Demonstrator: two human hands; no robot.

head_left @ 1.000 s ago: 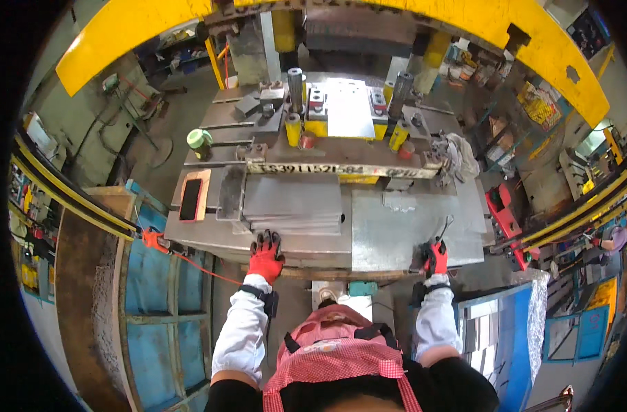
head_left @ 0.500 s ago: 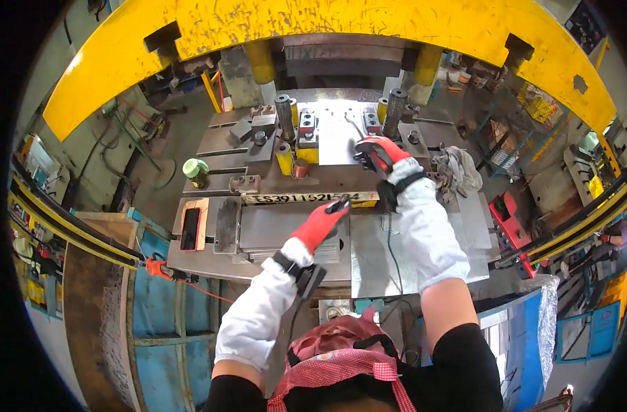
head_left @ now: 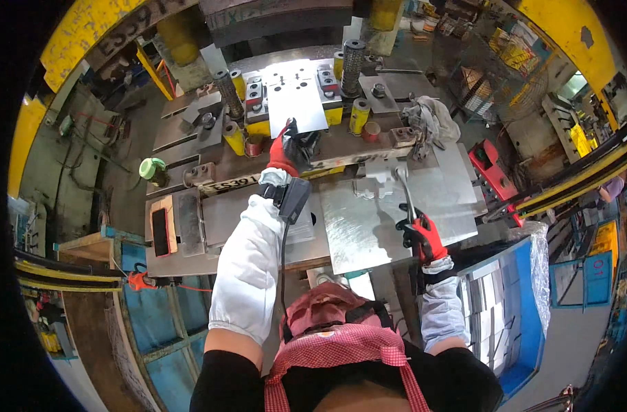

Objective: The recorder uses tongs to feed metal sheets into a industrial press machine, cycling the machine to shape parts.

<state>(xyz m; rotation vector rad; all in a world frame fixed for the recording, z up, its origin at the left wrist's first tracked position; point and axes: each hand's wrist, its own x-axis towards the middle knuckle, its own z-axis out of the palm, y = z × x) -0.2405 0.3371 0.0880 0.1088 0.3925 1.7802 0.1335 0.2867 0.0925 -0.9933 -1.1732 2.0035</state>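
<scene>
While your right hand (head_left: 422, 237) sits nearest you at the front edge of the bench, it is closed around the handle of a thin metal rod (head_left: 404, 194), a hooked tool whose long axis runs away from you, slightly left, ending over the flat steel sheet (head_left: 368, 226). That sheet lies on the bench (head_left: 190, 250) just left of the right hand, touching the tool's shaft from below as far as you can tell.

Further out, your left hand (head_left: 283, 147) is stretched forward into the press, fingers closed on the near edge of the bright punched plate (head_left: 296, 96). Whether it pinches the plate fully or only presses on it, you cannot tell; the dark glove palm hides the contact. A black box (head_left: 293, 199) with a cable rides on the left wrist.

The plate lies straight ahead of the left hand, long axis pointing away from you, sitting on the die between yellow posts (head_left: 358, 113) and springs (head_left: 352, 65). Left hand is clearly the nearer one to it; right hand is well apart, back and to the right.

A rag (head_left: 430, 123) lies right of the die, a green tape roll (head_left: 151, 168) far left.
</scene>
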